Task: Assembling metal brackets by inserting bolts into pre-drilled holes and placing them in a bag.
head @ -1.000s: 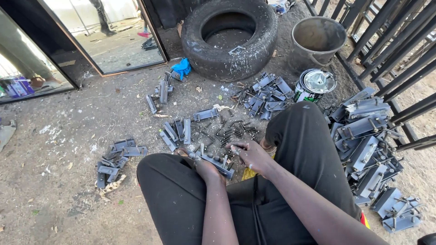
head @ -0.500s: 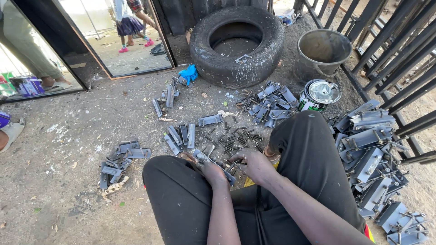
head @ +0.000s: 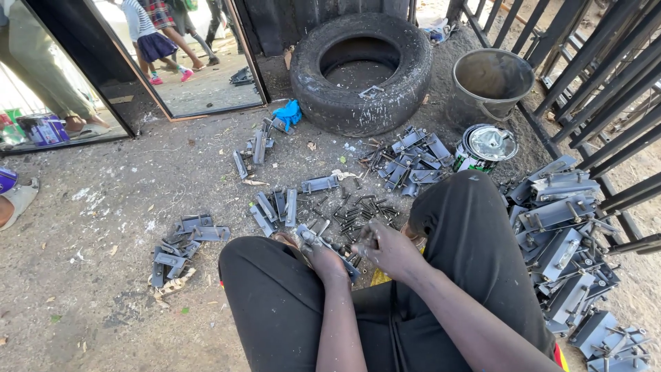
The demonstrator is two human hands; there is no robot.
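I sit on the ground in black trousers, knees apart. My left hand (head: 323,258) grips a grey metal bracket (head: 311,238) between my knees. My right hand (head: 391,249) is closed on a small dark bolt just right of that bracket, fingertips at its end. A loose heap of dark bolts (head: 361,210) lies on the dirt just beyond both hands. Flat grey brackets (head: 275,207) lie in a row left of the bolts.
An old tyre (head: 361,72) lies ahead, a metal bucket (head: 489,83) and a tin can (head: 485,146) to its right. Bracket piles sit at left (head: 182,241), centre (head: 410,162) and right (head: 561,234). Black metal bars (head: 606,103) run along the right. People stand beyond the doorway (head: 158,41).
The view has tilted up, showing more of the doorway and walking people. My hands have stayed between my knees, working the bracket and bolt together.
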